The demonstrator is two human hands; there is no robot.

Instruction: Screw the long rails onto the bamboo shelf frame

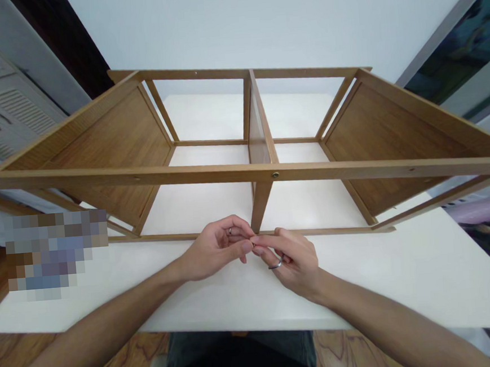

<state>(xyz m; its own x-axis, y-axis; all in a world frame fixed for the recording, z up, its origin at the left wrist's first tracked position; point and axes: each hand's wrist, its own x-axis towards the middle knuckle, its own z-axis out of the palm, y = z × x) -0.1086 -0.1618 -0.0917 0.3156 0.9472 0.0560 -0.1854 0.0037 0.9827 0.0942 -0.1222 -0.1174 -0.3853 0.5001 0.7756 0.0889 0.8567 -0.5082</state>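
Observation:
A wooden frame (pixel 210 175) with panelled ends and a middle divider (pixel 261 117) rests on the white table (pixel 187 307). My left hand (pixel 220 245) and my right hand (pixel 291 256) meet low at the centre, in front of the divider's foot. Fingertips of both hands are pinched together around something tiny, mostly hidden between them; its kind cannot be made out. Above them, a round metal fastener (pixel 275 175) sits in the frame's upper front rail. Each hand wears a ring.
At the left on the table is a blurred-out patch (pixel 57 252). A louvred cabinet (pixel 5 106) stands behind on the left. On the right side lie a pink roll (pixel 482 210) and dark items past the table edge. A pale wall rises behind the frame.

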